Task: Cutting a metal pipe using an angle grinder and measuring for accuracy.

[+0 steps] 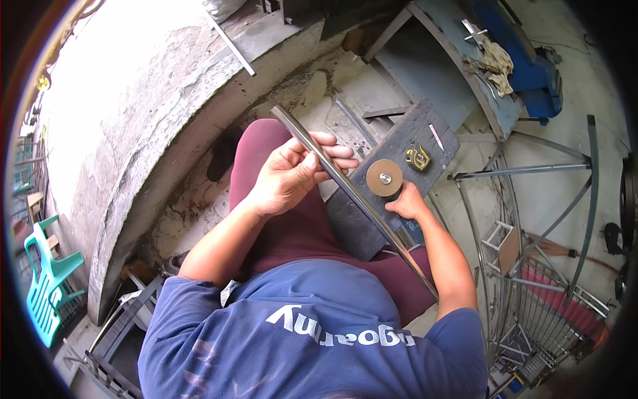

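Note:
My left hand (287,174) is closed around a long shiny metal tube (362,203), thumb on one side and fingertips on the other. The tube slants across my lap from beyond my left knee down to my right thigh. On the right of it, my right hand (410,202) grips an angle grinder, whose body is mostly hidden under the hand. Its round brown disc (384,178) faces up, with a metal nut at the centre. The disc is apart from the tube and over a dark wooden board (435,136).
On the board lie a yellow tape measure (418,158) and a thin white stick (436,137). A grey metal table (458,50) with a rag (498,63) stands beyond. Welded metal frames (531,166) fill the right side. A low concrete wall (199,113) curves along the left, near a green plastic chair (50,279).

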Demonstrator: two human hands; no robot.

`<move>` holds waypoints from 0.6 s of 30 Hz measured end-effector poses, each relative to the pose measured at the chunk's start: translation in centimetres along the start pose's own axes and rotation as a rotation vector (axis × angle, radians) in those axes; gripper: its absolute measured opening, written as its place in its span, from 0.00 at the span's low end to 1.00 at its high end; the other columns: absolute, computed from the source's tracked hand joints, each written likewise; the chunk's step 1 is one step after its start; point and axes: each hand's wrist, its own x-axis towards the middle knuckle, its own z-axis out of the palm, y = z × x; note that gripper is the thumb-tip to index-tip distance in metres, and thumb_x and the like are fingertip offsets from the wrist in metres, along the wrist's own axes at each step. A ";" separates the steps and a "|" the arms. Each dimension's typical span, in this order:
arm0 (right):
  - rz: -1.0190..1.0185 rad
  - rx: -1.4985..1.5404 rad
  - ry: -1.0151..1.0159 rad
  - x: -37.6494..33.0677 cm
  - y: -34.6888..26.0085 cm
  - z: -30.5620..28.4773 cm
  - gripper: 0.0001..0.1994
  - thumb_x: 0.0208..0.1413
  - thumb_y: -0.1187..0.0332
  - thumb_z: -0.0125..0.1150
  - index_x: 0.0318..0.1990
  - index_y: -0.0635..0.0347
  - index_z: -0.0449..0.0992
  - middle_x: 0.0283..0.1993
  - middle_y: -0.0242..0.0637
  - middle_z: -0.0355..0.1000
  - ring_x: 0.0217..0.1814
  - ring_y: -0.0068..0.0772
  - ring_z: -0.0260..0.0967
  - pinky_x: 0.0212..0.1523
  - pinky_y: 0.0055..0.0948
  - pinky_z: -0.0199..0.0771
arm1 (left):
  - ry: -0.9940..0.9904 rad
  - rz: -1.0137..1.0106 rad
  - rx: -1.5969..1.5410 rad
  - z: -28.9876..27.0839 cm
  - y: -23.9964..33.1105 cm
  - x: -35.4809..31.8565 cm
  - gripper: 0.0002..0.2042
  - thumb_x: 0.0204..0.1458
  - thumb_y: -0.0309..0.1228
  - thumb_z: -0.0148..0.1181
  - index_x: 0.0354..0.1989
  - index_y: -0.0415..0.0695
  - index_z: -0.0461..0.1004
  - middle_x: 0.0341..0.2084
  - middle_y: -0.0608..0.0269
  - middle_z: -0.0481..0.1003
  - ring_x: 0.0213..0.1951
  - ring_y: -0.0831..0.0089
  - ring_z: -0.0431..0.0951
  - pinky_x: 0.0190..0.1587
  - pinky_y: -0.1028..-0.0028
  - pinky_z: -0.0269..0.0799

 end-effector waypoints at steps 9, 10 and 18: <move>-0.139 0.964 -0.084 -1.8 -8.4 -13.3 0.29 0.51 0.76 0.71 0.63 0.69 0.76 0.52 0.47 0.81 0.50 0.38 0.84 0.54 0.40 0.86 | -0.052 0.001 0.032 -0.2 0.4 -0.3 0.19 0.75 0.37 0.65 0.69 0.44 0.74 0.58 0.51 0.84 0.65 0.45 0.83 0.71 0.45 0.77; -0.203 0.862 -0.018 -2.3 -10.1 -14.9 0.31 0.51 0.74 0.73 0.65 0.69 0.75 0.54 0.47 0.81 0.50 0.38 0.84 0.54 0.39 0.86 | -0.054 0.021 -0.006 -0.1 0.3 -0.3 0.18 0.74 0.36 0.65 0.67 0.43 0.75 0.56 0.51 0.85 0.63 0.46 0.85 0.70 0.45 0.78; -0.298 0.946 -0.027 -3.6 -21.9 -21.1 0.29 0.50 0.65 0.74 0.58 0.70 0.74 0.47 0.45 0.79 0.40 0.39 0.85 0.42 0.42 0.92 | 0.117 0.076 0.058 2.2 0.6 -1.0 0.19 0.69 0.32 0.72 0.62 0.35 0.76 0.50 0.46 0.88 0.53 0.52 0.90 0.62 0.55 0.86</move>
